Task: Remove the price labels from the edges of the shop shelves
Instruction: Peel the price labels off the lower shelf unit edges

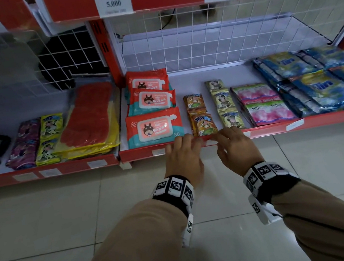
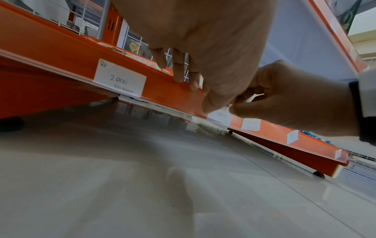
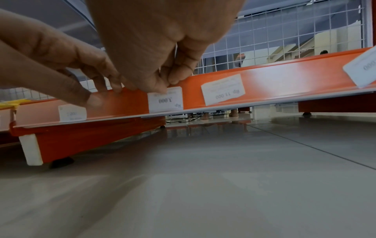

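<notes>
The red edge rail (image 1: 263,131) of the bottom shelf carries several white price labels. In the right wrist view my right hand (image 3: 165,86) pinches the top edge of the "3.000" label (image 3: 165,102), which still sits in the rail (image 3: 270,80). Just left of it my left hand (image 3: 101,91) holds the rail, thumb flat on the front and fingertips on the top lip. From the head view both hands, left (image 1: 185,145) and right (image 1: 224,140), meet in front of the orange snack sachets (image 1: 202,123). The left wrist view shows a "2.000" label (image 2: 120,78) left of my left hand (image 2: 203,96).
An "11.000" label (image 3: 222,91) sits right of the pinched one, and a skewed label (image 1: 294,125) further right. Wipes packs (image 1: 154,127), pink sachets (image 1: 264,106) and blue sachets (image 1: 321,84) lie on the shelf. The upper shelf edge holds hanging price cards (image 1: 113,2). Grey floor tiles (image 1: 67,214) lie below.
</notes>
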`<state>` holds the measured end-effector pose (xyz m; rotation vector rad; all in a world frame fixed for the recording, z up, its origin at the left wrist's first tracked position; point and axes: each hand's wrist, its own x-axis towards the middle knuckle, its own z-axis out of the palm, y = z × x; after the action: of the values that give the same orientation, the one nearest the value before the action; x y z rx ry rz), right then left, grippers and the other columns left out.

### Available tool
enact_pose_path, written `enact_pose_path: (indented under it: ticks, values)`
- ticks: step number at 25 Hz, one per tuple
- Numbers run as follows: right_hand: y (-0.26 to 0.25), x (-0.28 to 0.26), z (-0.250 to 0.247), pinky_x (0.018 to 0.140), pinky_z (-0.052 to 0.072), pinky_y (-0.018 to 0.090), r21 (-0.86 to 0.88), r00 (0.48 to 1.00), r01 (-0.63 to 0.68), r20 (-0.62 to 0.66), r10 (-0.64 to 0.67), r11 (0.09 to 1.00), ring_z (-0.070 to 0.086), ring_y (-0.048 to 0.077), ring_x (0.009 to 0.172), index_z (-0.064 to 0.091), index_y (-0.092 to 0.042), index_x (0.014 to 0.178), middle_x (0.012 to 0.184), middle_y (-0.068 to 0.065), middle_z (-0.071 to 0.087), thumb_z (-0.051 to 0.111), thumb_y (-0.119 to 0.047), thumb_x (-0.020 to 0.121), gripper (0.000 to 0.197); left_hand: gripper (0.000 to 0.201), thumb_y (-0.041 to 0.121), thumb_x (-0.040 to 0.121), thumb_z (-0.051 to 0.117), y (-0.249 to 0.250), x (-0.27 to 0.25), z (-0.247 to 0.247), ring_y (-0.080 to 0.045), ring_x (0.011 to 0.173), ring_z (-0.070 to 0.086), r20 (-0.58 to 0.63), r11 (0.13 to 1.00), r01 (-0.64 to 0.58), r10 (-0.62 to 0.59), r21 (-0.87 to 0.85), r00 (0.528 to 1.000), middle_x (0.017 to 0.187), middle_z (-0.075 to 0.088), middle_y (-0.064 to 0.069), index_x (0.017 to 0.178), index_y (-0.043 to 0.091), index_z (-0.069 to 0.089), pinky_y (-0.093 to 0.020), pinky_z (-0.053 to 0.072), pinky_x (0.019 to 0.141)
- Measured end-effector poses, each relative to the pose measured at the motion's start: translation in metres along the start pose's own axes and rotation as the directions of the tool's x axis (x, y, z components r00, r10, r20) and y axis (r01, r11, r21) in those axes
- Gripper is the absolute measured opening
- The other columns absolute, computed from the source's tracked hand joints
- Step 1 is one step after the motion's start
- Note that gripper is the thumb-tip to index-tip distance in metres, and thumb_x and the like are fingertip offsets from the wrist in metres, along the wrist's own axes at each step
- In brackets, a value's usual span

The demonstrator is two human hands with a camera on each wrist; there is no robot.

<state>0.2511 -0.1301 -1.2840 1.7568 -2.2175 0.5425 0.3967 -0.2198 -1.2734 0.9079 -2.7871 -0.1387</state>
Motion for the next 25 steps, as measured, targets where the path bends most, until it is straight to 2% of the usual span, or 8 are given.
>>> enact_pose_path:
  ticks: [4, 9, 12, 16, 19, 22, 24, 25]
  values:
    - [0.004, -0.005, 0.003, 0.068, 0.054, 0.036, 0.01, 0.999, 0.044, -0.022, -0.043, 0.999, 0.061, 0.035, 0.085, 0.07, -0.006, 0.102, 0.094, 0.012, 0.069, 0.068, 0.006, 0.068, 0.036, 0.04, 0.024, 0.085, 0.052, 0.006, 0.003, 0.005, -0.021, 0.114, 0.04, 0.0, 1.0, -0.006, 0.006, -0.02, 1.0, 0.123, 0.047, 0.004, 0.125, 0.028, 0.048, -0.034, 0.031, 0.093]
    - [0.001, -0.004, 0.005, 0.068, 0.052, 0.038, -0.01, 0.999, 0.036, -0.015, -0.036, 0.999, 0.058, 0.037, 0.081, 0.068, -0.004, 0.094, 0.09, 0.016, 0.065, 0.07, 0.004, 0.064, 0.031, 0.046, 0.03, 0.081, 0.057, 0.014, 0.006, 0.009, -0.024, 0.114, 0.038, 0.036, 0.999, 0.023, -0.024, 0.028, 0.999, 0.125, 0.043, 0.0, 0.126, 0.029, 0.047, -0.038, 0.031, 0.092]
    - [0.0, 0.001, 0.005, 0.068, 0.051, 0.04, 0.026, 1.0, -0.011, -0.006, 0.012, 1.0, 0.055, 0.037, 0.08, 0.065, -0.001, 0.089, 0.089, 0.019, 0.06, 0.069, 0.005, 0.064, 0.027, 0.047, 0.028, 0.078, 0.061, 0.015, 0.007, 0.01, -0.025, 0.114, 0.036, 0.057, 0.999, 0.047, -0.049, 0.028, 0.997, 0.126, 0.041, -0.001, 0.123, 0.028, 0.048, -0.038, 0.032, 0.091]
    - [-0.003, 0.004, 0.003, 0.07, 0.052, 0.042, 0.023, 0.999, -0.007, 0.04, 0.006, 1.0, 0.055, 0.038, 0.082, 0.067, -0.002, 0.088, 0.088, 0.018, 0.06, 0.07, 0.001, 0.066, 0.022, 0.045, 0.027, 0.079, 0.061, 0.014, 0.009, 0.012, -0.024, 0.115, 0.035, 0.073, 0.998, 0.044, -0.046, 0.034, 0.996, 0.127, 0.039, 0.0, 0.122, 0.028, 0.048, -0.038, 0.031, 0.091]
    - [-0.001, 0.01, -0.001, 0.075, 0.05, 0.042, 0.138, 0.985, -0.135, 0.125, 0.118, 0.981, 0.053, 0.036, 0.092, 0.068, -0.004, 0.092, 0.096, 0.018, 0.059, 0.067, -0.004, 0.075, 0.017, 0.044, 0.029, 0.078, 0.059, 0.014, 0.008, 0.011, -0.023, 0.115, 0.037, 0.067, 0.999, 0.052, -0.053, 0.008, 0.996, 0.125, 0.042, 0.001, 0.121, 0.026, 0.05, -0.038, 0.031, 0.09]
    - [0.006, 0.017, -0.005, 0.073, 0.049, 0.037, 0.389, 0.974, -0.225, 0.101, 0.201, 0.893, 0.058, 0.028, 0.087, 0.068, -0.008, 0.088, 0.091, 0.011, 0.064, 0.067, -0.005, 0.081, 0.008, 0.037, 0.029, 0.081, 0.057, 0.01, 0.01, 0.008, -0.023, 0.109, 0.045, 0.012, 0.993, 0.057, -0.056, -0.107, 0.998, 0.116, 0.051, 0.0, 0.116, 0.021, 0.056, -0.037, 0.036, 0.087]
    - [0.009, 0.019, -0.006, 0.069, 0.051, 0.028, 0.552, 0.934, -0.337, 0.098, 0.342, 0.763, 0.061, 0.017, 0.075, 0.065, -0.011, 0.092, 0.083, 0.006, 0.067, 0.068, -0.005, 0.082, 0.011, 0.032, 0.033, 0.088, 0.051, 0.006, 0.012, 0.006, -0.022, 0.106, 0.048, -0.008, 0.983, 0.051, -0.053, -0.176, 0.999, 0.112, 0.056, 0.0, 0.115, 0.018, 0.059, -0.036, 0.04, 0.086]
    - [0.01, 0.019, -0.006, 0.067, 0.05, 0.024, 0.629, 0.897, -0.405, 0.131, 0.423, 0.664, 0.061, 0.014, 0.071, 0.063, -0.012, 0.096, 0.082, 0.006, 0.067, 0.068, -0.003, 0.082, 0.017, 0.031, 0.034, 0.091, 0.049, 0.005, 0.013, 0.006, -0.022, 0.105, 0.049, -0.02, 0.975, 0.058, -0.063, -0.216, 0.998, 0.11, 0.057, -0.001, 0.115, 0.018, 0.06, -0.037, 0.042, 0.086]
